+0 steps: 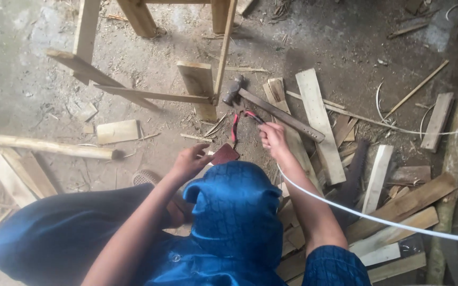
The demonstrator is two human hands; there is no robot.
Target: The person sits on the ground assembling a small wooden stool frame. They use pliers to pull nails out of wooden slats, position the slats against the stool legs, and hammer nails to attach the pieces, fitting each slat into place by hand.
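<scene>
Pliers with red handles, held in our right hand over the dirt floor.

Our right hand is closed around one red handle, the pliers' nose pointing down toward the floor just below a hammer that leans against a wooden frame. Our left hand is half curled with fingers spread, touching a small dark red piece whose kind we cannot tell; we cannot tell whether it grips it. A white cord runs past our right forearm, above scattered wood offcuts and a handsaw.
</scene>
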